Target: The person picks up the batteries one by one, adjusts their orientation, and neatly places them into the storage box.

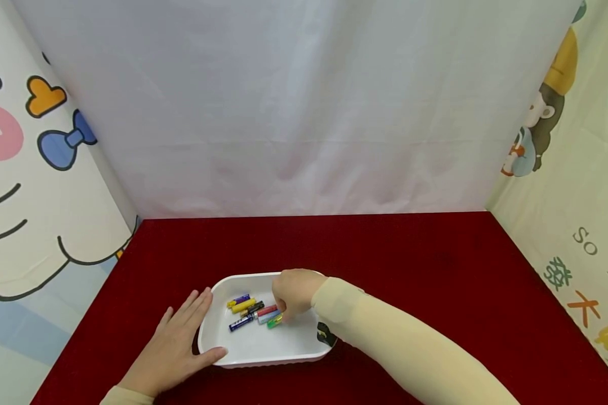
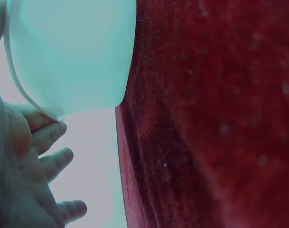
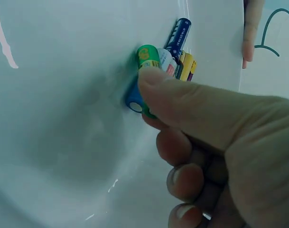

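A white tray [image 1: 255, 351] with rounded corners holds several small batteries in mixed colours. Inside it my right hand [image 1: 295, 292] pinches a green battery [image 3: 148, 54] between thumb and index finger, the other fingers curled in; a blue battery [image 3: 134, 100] lies right beside it. Around them are a dark blue battery [image 1: 241, 323], a yellow battery [image 1: 244, 305], a black one, a red one and a purple-and-yellow one. My left hand [image 1: 177, 343] rests against the tray's left end with fingers spread, fingertips and thumb touching the rim [image 2: 21, 90].
The tray stands on a dark red cloth-covered table [image 1: 410, 253]. A pale curtain [image 1: 304, 112] rises behind the table. Printed panels stand at the left [image 1: 56, 214] and the right [image 1: 562, 236]. My right sleeve crosses the tray's right end.
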The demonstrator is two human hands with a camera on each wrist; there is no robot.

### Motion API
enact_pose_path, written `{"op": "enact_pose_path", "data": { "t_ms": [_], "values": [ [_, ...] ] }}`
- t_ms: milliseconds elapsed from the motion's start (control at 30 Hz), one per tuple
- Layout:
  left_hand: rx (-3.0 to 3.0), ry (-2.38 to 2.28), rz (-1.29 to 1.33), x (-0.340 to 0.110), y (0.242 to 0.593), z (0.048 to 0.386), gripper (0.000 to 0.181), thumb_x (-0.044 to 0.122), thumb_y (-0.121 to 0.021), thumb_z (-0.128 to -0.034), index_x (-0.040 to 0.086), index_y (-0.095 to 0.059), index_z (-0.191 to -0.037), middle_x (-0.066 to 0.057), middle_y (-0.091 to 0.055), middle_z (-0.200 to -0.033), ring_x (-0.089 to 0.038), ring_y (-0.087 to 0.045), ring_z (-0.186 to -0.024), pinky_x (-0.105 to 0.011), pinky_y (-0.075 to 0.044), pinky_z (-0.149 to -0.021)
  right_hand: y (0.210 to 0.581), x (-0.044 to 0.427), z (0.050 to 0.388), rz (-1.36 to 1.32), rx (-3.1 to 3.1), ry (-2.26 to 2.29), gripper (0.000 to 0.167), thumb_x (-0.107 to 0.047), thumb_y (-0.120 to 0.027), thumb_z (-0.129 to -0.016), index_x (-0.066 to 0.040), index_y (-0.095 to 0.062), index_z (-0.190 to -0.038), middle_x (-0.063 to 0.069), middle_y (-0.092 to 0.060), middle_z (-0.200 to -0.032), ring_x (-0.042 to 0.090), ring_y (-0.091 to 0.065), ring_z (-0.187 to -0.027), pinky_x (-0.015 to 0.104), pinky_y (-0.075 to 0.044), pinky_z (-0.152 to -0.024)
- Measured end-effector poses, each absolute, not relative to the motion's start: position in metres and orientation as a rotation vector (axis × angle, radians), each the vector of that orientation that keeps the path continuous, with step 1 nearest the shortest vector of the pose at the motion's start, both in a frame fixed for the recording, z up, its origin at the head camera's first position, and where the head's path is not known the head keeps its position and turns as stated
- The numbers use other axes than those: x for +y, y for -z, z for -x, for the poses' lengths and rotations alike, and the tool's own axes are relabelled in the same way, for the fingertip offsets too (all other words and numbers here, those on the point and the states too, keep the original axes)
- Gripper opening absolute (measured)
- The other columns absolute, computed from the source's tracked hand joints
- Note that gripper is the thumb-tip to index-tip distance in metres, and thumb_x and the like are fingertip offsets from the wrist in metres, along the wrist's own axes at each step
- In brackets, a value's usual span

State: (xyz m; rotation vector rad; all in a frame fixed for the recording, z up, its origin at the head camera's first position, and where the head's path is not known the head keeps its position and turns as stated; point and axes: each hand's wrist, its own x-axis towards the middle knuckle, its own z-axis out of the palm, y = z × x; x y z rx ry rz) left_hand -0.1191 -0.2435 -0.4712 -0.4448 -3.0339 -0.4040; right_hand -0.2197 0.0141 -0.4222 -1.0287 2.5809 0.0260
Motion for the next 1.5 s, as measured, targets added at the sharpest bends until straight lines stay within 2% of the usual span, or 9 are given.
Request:
{"op": "enact_pose_path", "data": {
  "t_ms": [300, 700, 833, 1033, 1167, 1400, 1500],
  "values": [
    [-3.018, 0.395, 0.454, -0.244, 0.472, 0.118, 0.106, 0.076, -0.057, -0.0742, 0.014, -0.026, -0.153, -0.006, -0.028, -0.156, -0.031, -0.024, -0.142, -0.071, -0.022, -0.103, 0.427, 0.008, 0.218, 0.98, 2.622, -0.151, 0.033, -0.036, -0.088, -0.067, -0.021, -0.059, -0.062, -0.011, -0.056, -0.062, 0.008, -0.052, -0.062, 0.024, -0.047, -0.06],
    [-3.005, 0.406, 0.466, -0.245, 0.473, 0.118, 0.105, 0.076, -0.058, -0.0747, 0.014, -0.026, -0.153, -0.004, -0.028, -0.156, -0.03, -0.024, -0.143, -0.07, -0.022, -0.104, 0.423, 0.006, 0.216, 0.919, 2.625, -0.136, 0.033, -0.039, -0.085, -0.07, -0.018, -0.06, -0.072, -0.008, -0.056, -0.066, 0.009, -0.052, -0.062, 0.026, -0.046, -0.06],
    [-2.996, 0.403, 0.472, -0.245, 0.473, 0.118, 0.105, 0.075, -0.058, -0.075, 0.014, -0.026, -0.153, -0.005, -0.028, -0.156, -0.03, -0.024, -0.143, -0.07, -0.022, -0.104, 0.415, 0.0, 0.219, 1.037, 2.645, -0.051, 0.027, -0.038, -0.084, -0.072, -0.02, -0.064, -0.07, -0.011, -0.058, -0.067, 0.007, -0.051, -0.063, 0.022, -0.046, -0.058],
    [-2.98, 0.406, 0.484, -0.246, 0.474, 0.118, 0.104, 0.075, -0.058, -0.0756, 0.014, -0.026, -0.153, -0.004, -0.028, -0.156, -0.03, -0.025, -0.143, -0.07, -0.023, -0.103, 0.409, -0.027, 0.221, 1.278, 2.579, 0.125, 0.012, -0.034, -0.079, -0.08, -0.024, -0.073, -0.078, -0.015, -0.063, -0.074, 0.002, -0.052, -0.067, 0.016, -0.045, -0.062],
    [-2.956, 0.425, 0.507, -0.247, 0.475, 0.119, 0.103, 0.074, -0.059, -0.076, 0.013, -0.028, -0.153, -0.004, -0.028, -0.156, -0.03, -0.025, -0.143, -0.069, -0.024, -0.104, 0.415, -0.047, 0.217, 1.315, 2.563, 0.035, 0.015, -0.034, -0.078, -0.081, -0.023, -0.071, -0.075, -0.013, -0.062, -0.069, 0.002, -0.049, -0.062, 0.016, -0.043, -0.058],
    [-2.92, 0.454, 0.548, -0.249, 0.476, 0.12, 0.101, 0.07, -0.063, -0.0765, 0.013, -0.029, -0.152, -0.003, -0.028, -0.156, -0.029, -0.026, -0.142, -0.069, -0.024, -0.103, 0.433, -0.071, 0.207, 1.322, 2.58, -0.17, 0.007, -0.033, -0.077, -0.081, -0.027, -0.074, -0.085, -0.016, -0.066, -0.08, 0.0, -0.053, -0.066, 0.016, -0.047, -0.063],
    [-2.921, 0.46, 0.55, -0.249, 0.477, 0.12, 0.101, 0.07, -0.063, -0.0763, 0.013, -0.028, -0.152, -0.003, -0.028, -0.156, -0.029, -0.025, -0.142, -0.07, -0.025, -0.103, 0.437, -0.074, 0.205, 1.378, 2.592, -0.25, 0.007, -0.032, -0.079, -0.08, -0.028, -0.073, -0.08, -0.016, -0.065, -0.075, 0.0, -0.053, -0.065, 0.016, -0.048, -0.062]
  ]
}}
